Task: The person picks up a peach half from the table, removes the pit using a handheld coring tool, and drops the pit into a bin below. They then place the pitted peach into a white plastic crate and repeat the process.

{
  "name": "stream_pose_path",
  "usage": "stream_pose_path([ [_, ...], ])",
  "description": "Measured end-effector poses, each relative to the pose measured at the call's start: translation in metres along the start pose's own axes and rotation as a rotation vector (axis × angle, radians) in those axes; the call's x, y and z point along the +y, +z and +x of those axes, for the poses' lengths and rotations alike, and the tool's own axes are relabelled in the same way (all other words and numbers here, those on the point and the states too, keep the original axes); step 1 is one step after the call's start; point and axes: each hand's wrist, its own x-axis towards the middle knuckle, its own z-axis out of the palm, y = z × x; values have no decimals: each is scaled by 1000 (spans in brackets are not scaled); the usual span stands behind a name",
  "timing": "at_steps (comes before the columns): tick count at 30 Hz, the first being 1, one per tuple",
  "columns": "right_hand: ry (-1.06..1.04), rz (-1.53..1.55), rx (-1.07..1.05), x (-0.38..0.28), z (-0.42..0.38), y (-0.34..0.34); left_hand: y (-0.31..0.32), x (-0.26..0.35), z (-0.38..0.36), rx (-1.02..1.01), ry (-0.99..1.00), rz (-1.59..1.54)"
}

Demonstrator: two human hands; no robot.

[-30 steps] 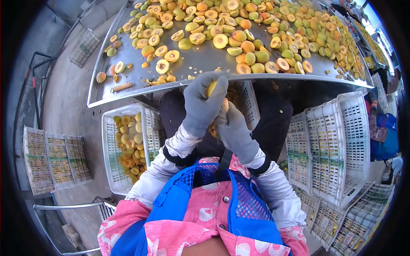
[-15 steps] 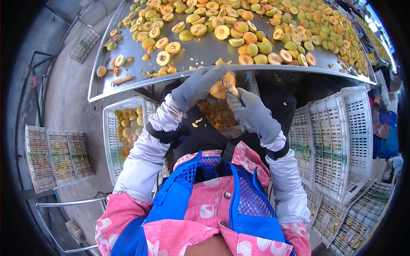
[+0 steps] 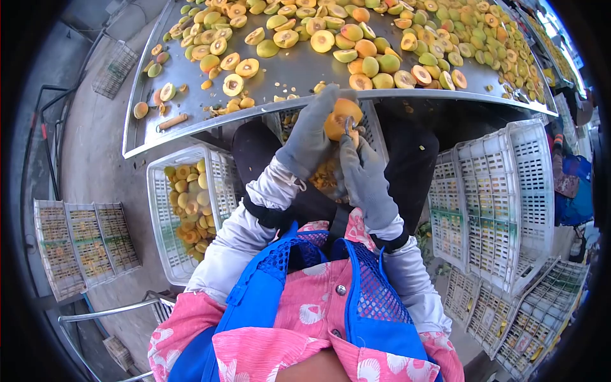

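Observation:
My gloved left hand (image 3: 310, 132) is closed on a peach half (image 3: 335, 126), held just off the near edge of the metal table. Its cut orange face is turned partly toward me. In my gloved right hand (image 3: 368, 175) is a pitting knife (image 3: 349, 123) with a short wooden handle and a curved metal end. That metal end rests against the peach half; the glove hides most of the handle. Beneath both hands, peach scraps (image 3: 324, 176) lie in a crate between my knees.
On the metal table (image 3: 280, 75) lie many halved peaches (image 3: 321, 41) and another wooden-handled tool (image 3: 172, 123). A white crate (image 3: 167, 245) at left holds peach halves. Stacked crates (image 3: 487, 207) stand at right, another crate (image 3: 86, 248) at far left. A person in blue (image 3: 576, 188) is at far right.
Both hands have shifted slightly, the left turning more upright around the peach half and the right lowering its wrist. The peach's cut face shows more now. My view has moved slightly.

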Motion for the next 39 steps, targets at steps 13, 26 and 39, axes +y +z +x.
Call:
stream_pose_path([
  [13, -404, -160, 190, 20, 7, 14, 37, 11, -1, 253, -34, -439],
  [26, 132, 58, -169, -35, -18, -1, 25, 56, -3, -162, -92, -115],
  [39, 468, 415, -582, -27, -5, -29, 19, 23, 11, -173, -64, 5],
])
